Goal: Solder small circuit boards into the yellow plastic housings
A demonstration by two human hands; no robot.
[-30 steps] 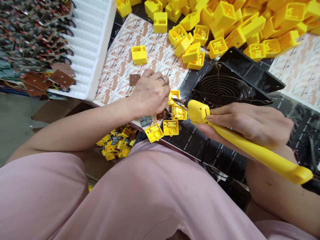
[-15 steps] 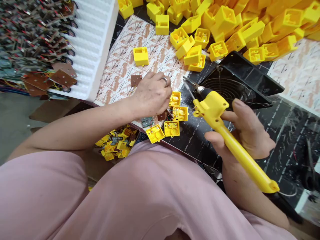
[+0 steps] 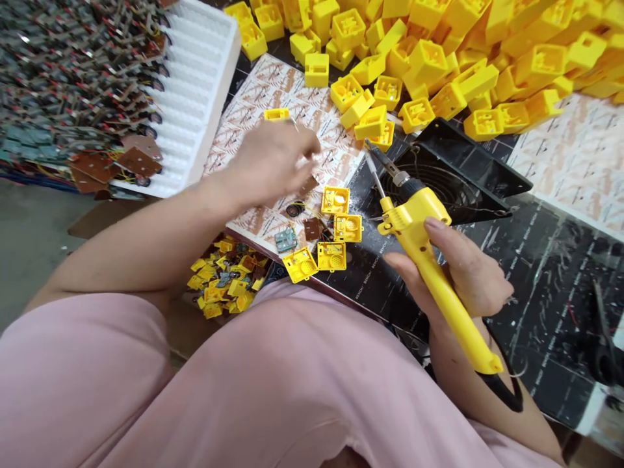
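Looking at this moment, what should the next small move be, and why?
Probably the left hand should come down to steady the farthest of the four open yellow cases near the table edge. Neither hand appears to hold that case, and the right hand grips the yellow soldering tool with its tip pointing away from it, so steadying first seems safer.
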